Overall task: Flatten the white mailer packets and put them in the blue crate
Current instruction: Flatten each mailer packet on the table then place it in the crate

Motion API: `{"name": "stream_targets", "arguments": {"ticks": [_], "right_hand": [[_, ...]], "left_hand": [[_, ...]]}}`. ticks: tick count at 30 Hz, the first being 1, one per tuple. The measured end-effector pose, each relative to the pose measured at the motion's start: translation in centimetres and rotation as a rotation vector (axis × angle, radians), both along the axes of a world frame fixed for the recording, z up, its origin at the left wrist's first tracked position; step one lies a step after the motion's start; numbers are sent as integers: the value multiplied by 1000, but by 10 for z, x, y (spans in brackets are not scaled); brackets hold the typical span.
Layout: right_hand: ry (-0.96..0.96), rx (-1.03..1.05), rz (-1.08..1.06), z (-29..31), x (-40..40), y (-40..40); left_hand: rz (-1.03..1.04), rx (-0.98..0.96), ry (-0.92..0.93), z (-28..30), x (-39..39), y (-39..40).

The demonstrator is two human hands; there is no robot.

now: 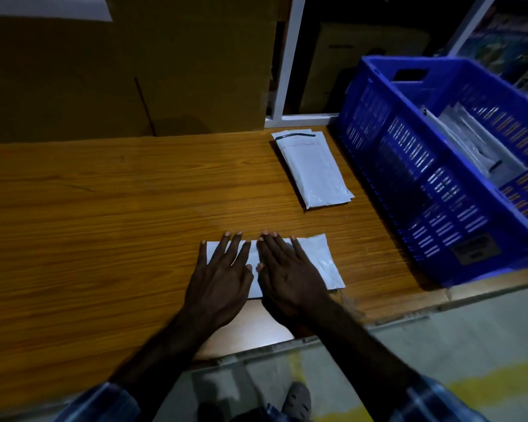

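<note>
- Meanwhile, both palms lay flat, fingers straight and spread, on a white mailer packet [317,263] near the front edge of the counter [104,208]; the left hand [223,275] and right hand [290,275] gripped nothing.
- Its long axis ran left to right beneath them.
- A stack of packets [313,169] waited farther back.
- Off to the right stood the blue crate [424,184], nearer the right hand, with packets already inside.
- No writing was legible.

Left hand [223,278] and right hand [287,275] bare — no gloves or rings seen. Forearms uncovered; blue plaid sleeves [101,400] rolled back near the elbows. Grey shoe [297,402] — one visible.
</note>
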State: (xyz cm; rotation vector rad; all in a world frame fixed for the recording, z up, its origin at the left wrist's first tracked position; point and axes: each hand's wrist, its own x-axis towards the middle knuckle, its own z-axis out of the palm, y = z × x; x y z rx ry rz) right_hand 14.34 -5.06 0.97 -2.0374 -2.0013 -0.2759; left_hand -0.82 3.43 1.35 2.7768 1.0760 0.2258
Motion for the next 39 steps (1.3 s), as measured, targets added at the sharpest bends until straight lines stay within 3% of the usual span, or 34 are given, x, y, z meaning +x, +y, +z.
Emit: {"name": "stream_targets", "arguments": {"ticks": [16, 26, 39], "right_hand": [[69, -35, 51, -2, -4, -1], [57, -311, -188, 20, 37, -2], [120, -235, -223, 7, 32, -10]], "left_hand": [[-33, -5, 74, 0, -2, 2], [7, -29, 63, -1, 13, -1], [15, -28, 85, -9, 15, 2]]}}
